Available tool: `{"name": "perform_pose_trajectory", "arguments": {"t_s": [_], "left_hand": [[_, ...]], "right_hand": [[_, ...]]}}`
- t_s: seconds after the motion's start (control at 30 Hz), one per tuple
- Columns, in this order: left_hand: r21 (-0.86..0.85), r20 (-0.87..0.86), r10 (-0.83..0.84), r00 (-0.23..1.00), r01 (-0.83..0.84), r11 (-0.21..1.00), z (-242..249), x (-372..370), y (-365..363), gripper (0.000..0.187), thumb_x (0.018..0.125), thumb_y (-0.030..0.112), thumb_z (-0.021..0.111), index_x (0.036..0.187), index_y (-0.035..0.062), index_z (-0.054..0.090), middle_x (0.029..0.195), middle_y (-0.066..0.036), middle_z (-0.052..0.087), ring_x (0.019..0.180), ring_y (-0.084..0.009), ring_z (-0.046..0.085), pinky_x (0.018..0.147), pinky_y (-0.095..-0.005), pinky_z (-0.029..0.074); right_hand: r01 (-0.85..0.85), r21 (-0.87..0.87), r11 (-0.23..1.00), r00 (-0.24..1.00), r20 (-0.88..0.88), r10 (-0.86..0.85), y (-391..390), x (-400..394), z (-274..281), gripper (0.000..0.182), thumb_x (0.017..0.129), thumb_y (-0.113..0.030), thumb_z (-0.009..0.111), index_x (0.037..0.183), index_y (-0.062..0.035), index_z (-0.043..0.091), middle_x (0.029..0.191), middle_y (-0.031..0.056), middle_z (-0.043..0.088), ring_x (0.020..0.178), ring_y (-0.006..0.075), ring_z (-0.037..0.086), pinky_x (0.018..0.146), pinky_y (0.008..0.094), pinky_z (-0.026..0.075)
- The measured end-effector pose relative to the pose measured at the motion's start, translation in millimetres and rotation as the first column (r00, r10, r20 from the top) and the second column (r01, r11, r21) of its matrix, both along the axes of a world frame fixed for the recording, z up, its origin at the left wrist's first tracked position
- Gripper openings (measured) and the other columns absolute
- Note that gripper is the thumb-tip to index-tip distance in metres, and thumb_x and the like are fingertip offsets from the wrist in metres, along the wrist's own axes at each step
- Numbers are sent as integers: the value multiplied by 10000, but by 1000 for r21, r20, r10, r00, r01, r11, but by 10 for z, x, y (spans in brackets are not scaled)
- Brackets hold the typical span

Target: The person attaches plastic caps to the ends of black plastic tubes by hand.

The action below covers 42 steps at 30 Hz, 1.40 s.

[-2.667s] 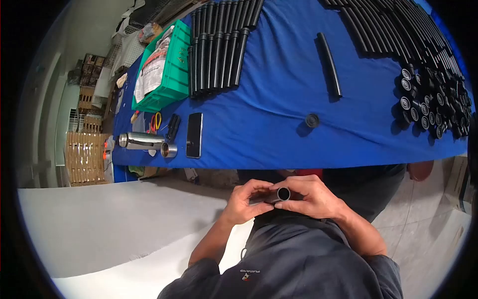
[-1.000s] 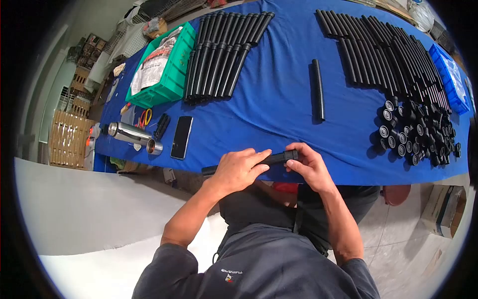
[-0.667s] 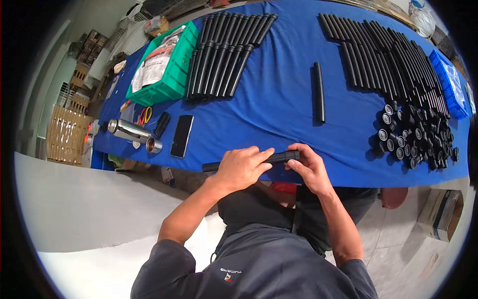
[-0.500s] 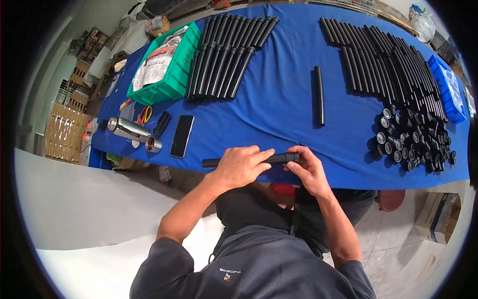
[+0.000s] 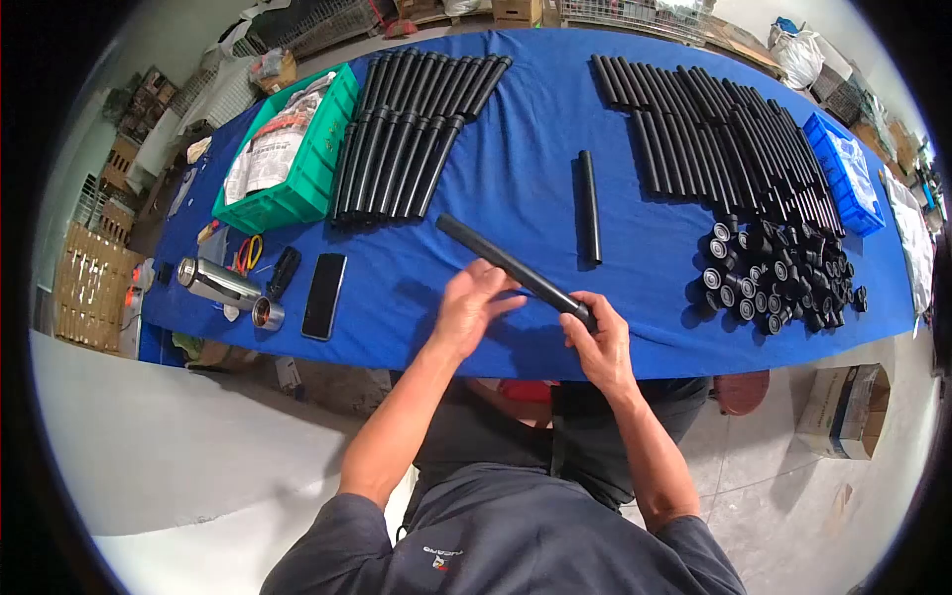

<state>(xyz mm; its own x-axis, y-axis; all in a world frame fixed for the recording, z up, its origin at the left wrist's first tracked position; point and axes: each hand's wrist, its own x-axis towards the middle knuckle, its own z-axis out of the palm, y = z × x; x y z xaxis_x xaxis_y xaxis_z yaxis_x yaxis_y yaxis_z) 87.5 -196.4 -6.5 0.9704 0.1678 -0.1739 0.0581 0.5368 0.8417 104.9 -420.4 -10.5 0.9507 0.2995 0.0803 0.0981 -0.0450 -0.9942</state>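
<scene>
My right hand (image 5: 603, 344) is closed around the near end of a black plastic tube (image 5: 516, 268), which slants up and to the left over the blue cloth. The fingers cover that end. Just below the tube's middle, my left hand (image 5: 470, 309) is open, fingers apart and fingertips near its underside. A single black tube (image 5: 590, 208) lies on the cloth beyond my right hand. To its right is a pile of short black capped fittings (image 5: 769, 278), with rows of plain tubes (image 5: 684, 144) behind them. Tubes with collared ends (image 5: 402, 149) are stacked at the far left.
A green crate (image 5: 288, 209) holding newspaper stands left of the stacked tubes. Nearer me lie a phone (image 5: 323, 297), a steel flask (image 5: 218, 283), its cup (image 5: 266, 313) and yellow-handled scissors (image 5: 250, 252). A blue basket (image 5: 843, 183) sits at the right edge.
The tube has swung from nearly level to a slant, its left end now raised toward the far side. My left hand has come off its grip and opened. The view has shifted somewhat.
</scene>
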Motion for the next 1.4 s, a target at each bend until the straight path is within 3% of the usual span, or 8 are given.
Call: {"name": "perform_pose_trajectory", "arguments": {"t_s": [0.07,0.3,0.6,0.8,0.9,0.93,1.33,1.4], "left_hand": [[-279,52,-90,995,101,955,-50,96,-48,323,1002,240,707,1248,44,630,1182,-181,720,1153,-372,696,1000,-489,574],[-317,110,-103,989,133,939,-347,49,5,168,1020,188,673,1154,95,630,1139,-170,727,1159,-367,696,999,-502,595],[-343,159,-81,984,132,930,-340,53,2,150,1032,184,655,1151,97,625,1154,-175,724,1161,-360,698,976,-492,611],[-368,128,-100,987,141,919,-284,29,2,147,1033,141,633,1172,94,625,1190,-209,713,1173,-367,692,979,-491,613],[-438,137,-95,986,146,887,-289,21,34,150,1019,120,642,1167,99,624,1186,-210,713,1172,-371,691,980,-496,614],[-419,127,-93,988,139,897,-294,26,31,150,1017,119,646,1164,99,625,1183,-210,714,1170,-373,692,979,-500,614],[-384,115,-41,993,83,919,-273,22,-19,164,1016,131,659,1164,95,601,1159,-199,714,1159,-364,697,968,-508,621],[-386,82,-44,996,72,919,-234,4,-47,177,1022,143,652,1180,96,587,1168,-199,708,1161,-366,696,962,-507,625]], "right_hand": [[-43,-143,989,996,67,53,19,-27,-1,307,945,-139,735,1190,19,637,788,87,636,659,150,630,615,317,504],[-51,-386,921,960,237,152,48,-25,19,330,935,-135,730,1195,16,596,957,218,637,841,401,646,731,465,505],[19,-498,867,906,375,195,114,0,64,343,908,-78,733,1202,14,582,998,241,629,899,466,645,759,513,535],[101,-310,945,958,285,-9,148,-27,93,462,894,-172,813,1253,23,597,995,176,708,866,275,723,734,394,567],[-130,-255,958,986,-135,97,103,-4,191,467,894,-207,829,1238,30,622,853,112,716,752,163,704,671,319,553],[-86,-247,965,995,-65,72,144,-9,158,394,911,-188,806,1194,31,640,741,76,683,648,139,679,610,292,531],[-86,-334,938,996,-14,87,166,41,172,338,924,-164,778,1172,19,640,815,130,679,658,199,683,608,349,530],[-22,-445,895,972,198,122,152,49,185,350,910,-152,788,1175,16,633,852,152,675,693,248,683,631,372,529]]}}
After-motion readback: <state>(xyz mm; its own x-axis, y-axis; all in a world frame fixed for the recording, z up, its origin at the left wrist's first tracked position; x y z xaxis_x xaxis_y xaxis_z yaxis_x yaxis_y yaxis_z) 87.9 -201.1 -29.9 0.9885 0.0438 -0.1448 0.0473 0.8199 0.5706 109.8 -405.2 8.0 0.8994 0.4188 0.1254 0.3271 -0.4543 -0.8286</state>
